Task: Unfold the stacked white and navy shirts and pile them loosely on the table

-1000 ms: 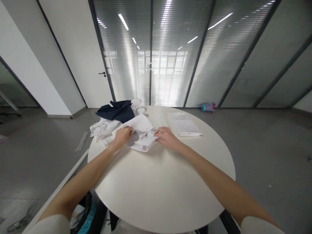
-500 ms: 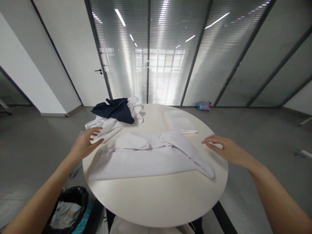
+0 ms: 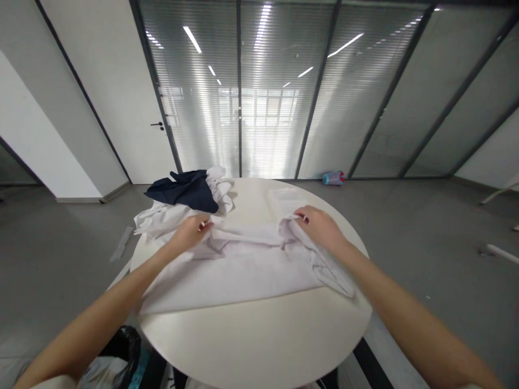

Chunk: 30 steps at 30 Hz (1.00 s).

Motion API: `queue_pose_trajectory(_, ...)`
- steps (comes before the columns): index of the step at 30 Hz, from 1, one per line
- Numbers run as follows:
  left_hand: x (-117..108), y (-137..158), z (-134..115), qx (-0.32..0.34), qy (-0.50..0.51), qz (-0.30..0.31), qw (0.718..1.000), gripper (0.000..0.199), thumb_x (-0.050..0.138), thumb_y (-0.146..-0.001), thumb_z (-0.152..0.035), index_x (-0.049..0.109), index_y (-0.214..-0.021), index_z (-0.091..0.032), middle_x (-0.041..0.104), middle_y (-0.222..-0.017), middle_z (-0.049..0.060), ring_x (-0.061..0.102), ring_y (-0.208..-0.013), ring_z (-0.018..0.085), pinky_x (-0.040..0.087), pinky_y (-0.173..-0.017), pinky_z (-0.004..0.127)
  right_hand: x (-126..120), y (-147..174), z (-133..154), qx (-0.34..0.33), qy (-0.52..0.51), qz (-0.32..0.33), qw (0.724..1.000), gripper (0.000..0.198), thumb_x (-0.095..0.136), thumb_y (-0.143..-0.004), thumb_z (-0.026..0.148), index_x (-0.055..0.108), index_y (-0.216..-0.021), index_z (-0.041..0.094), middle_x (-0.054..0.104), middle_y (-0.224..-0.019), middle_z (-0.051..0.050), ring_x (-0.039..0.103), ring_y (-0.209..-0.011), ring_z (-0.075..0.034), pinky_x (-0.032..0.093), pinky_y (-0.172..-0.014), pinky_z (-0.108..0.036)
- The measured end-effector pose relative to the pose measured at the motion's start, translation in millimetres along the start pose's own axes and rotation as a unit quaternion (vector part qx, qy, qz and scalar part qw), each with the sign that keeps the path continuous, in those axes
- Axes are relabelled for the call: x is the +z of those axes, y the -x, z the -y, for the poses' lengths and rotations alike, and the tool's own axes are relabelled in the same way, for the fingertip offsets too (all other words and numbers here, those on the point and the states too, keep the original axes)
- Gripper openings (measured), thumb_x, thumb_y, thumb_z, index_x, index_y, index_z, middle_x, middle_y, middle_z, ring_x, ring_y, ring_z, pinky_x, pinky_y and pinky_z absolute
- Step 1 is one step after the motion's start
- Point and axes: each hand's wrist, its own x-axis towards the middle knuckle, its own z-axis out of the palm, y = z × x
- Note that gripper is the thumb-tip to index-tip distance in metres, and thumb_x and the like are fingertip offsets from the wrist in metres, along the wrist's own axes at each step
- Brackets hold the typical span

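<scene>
A white garment (image 3: 243, 278), partly folded into a long band, lies across the round white table (image 3: 259, 340). Its far edge is pinched at the left by my left hand (image 3: 191, 232), whose fingers are closed on the cloth. My right hand (image 3: 322, 226) grips the same far edge at the right, where the fabric bunches up and lifts a little. A narrow folded part, perhaps a sleeve, slants toward the table's right front edge. Which garment it is I cannot tell for certain.
At the back left a dark navy cloth (image 3: 182, 190) rests on crumpled white cloth (image 3: 156, 219). A flat folded white cloth (image 3: 281, 199) lies behind my right hand. Below the left edge stands a bin with a black bag (image 3: 130, 343). A blue and pink object (image 3: 333, 178) is on the floor.
Both hands have come inward from the table's sides and taken hold of the white garment's far edge. The cloth there is now raised and wrinkled. The view has tilted slightly.
</scene>
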Motion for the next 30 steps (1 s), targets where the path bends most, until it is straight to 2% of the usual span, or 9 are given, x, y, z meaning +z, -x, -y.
queue_pose_trajectory(3, -27, 7, 42, -0.135, -0.037, -0.125, 0.982, 0.025, 0.05, -0.089, -0.032, 0.064, -0.102, -0.016, 0.066, -0.089, 0.009, 0.064, -0.077, 0.023, 0.049, -0.07, 0.032, -20, 3, -42, 0.114, 0.08, -0.097, 0.986, 0.03, 0.045, -0.095, 0.019, 0.067, -0.115, 0.017, 0.069, -0.11, -0.015, 0.065, -0.094, -0.026, 0.047, -0.079, -0.034)
queue_pose_trajectory(6, -39, 22, 48, -0.094, -0.095, -0.237, 0.962, 0.043, 0.053, -0.086, -0.032, 0.059, -0.125, -0.016, 0.06, -0.119, 0.016, 0.061, -0.104, 0.03, 0.049, -0.088, 0.04, -19, 10, -44, 0.077, 0.135, -0.145, 0.977, 0.038, 0.043, -0.094, 0.014, 0.064, -0.126, 0.015, 0.065, -0.116, -0.018, 0.064, -0.1, -0.028, 0.047, -0.085, -0.038)
queue_pose_trajectory(8, -34, 29, 27, -0.008, -0.075, -0.184, 0.98, 0.039, 0.051, -0.09, -0.034, 0.061, -0.124, -0.018, 0.061, -0.12, 0.015, 0.062, -0.105, 0.029, 0.048, -0.091, 0.039, -8, 12, -21, -0.037, 0.097, -0.075, 0.992, 0.038, 0.043, -0.097, 0.019, 0.062, -0.129, 0.019, 0.066, -0.117, -0.015, 0.065, -0.1, -0.025, 0.047, -0.088, -0.035)
queue_pose_trajectory(10, -22, 34, -4, 0.067, -0.011, -0.028, 0.997, 0.031, 0.047, -0.094, -0.034, 0.066, -0.114, -0.019, 0.067, -0.106, 0.01, 0.066, -0.09, 0.023, 0.05, -0.082, 0.033, 8, 12, 12, -0.126, 0.053, 0.03, 0.99, 0.037, 0.045, -0.1, 0.031, 0.06, -0.133, 0.022, 0.069, -0.113, -0.012, 0.067, -0.097, -0.023, 0.047, -0.087, -0.032)
queue_pose_trajectory(13, 0, 38, -46, 0.108, 0.042, 0.15, 0.982, 0.029, 0.05, -0.096, -0.038, 0.07, -0.104, -0.02, 0.07, -0.092, 0.006, 0.066, -0.079, 0.02, 0.049, -0.073, 0.028, 29, 6, 53, -0.151, 0.049, 0.14, 0.977, 0.04, 0.051, -0.098, 0.042, 0.062, -0.129, 0.02, 0.074, -0.104, -0.012, 0.07, -0.094, -0.026, 0.048, -0.08, -0.031)
queue_pose_trajectory(18, 20, 44, -67, 0.127, 0.042, 0.191, 0.973, 0.036, 0.068, -0.086, -0.045, 0.07, -0.11, -0.019, 0.069, -0.107, 0.008, 0.067, -0.094, 0.024, 0.05, -0.081, 0.031, 18, -41, 72, -0.064, 0.039, 0.164, 0.984, 0.028, 0.047, -0.095, 0.021, 0.073, -0.093, 0.014, 0.075, -0.095, -0.014, 0.071, -0.089, -0.025, 0.048, -0.073, -0.028)
queue_pose_trajectory(22, 8, 54, -83, 0.155, 0.025, 0.172, 0.973, 0.021, 0.063, -0.092, -0.025, 0.069, -0.111, -0.019, 0.07, -0.101, 0.008, 0.068, -0.093, 0.025, 0.05, -0.08, 0.033, -7, -99, 74, -0.027, -0.065, 0.1, 0.993, 0.033, 0.039, -0.098, 0.017, 0.071, -0.102, 0.009, 0.075, -0.097, -0.016, 0.07, -0.093, -0.024, 0.05, -0.085, -0.032)
queue_pose_trajectory(27, -33, 97, -130, 0.319, 0.023, 0.163, 0.933, 0.023, 0.049, -0.098, -0.017, 0.065, -0.115, -0.021, 0.067, -0.097, 0.009, 0.066, -0.088, 0.022, 0.05, -0.078, 0.032, -1, -118, 92, -0.146, -0.126, 0.008, 0.981, 0.057, 0.049, -0.096, 0.016, 0.037, -0.151, 0.011, 0.045, -0.152, -0.018, 0.042, -0.14, -0.028, 0.033, -0.114, -0.042)
queue_pose_trajectory(30, -62, 122, -147, 0.366, 0.073, 0.214, 0.903, 0.029, 0.056, -0.098, -0.028, 0.06, -0.127, -0.025, 0.067, -0.107, 0.009, 0.067, -0.092, 0.021, 0.05, -0.081, 0.031, 2, -92, 105, -0.254, -0.156, 0.058, 0.953, 0.045, 0.051, -0.097, 0.018, 0.052, -0.141, 0.013, 0.05, -0.148, -0.016, 0.046, -0.137, -0.026, 0.032, -0.116, -0.04)
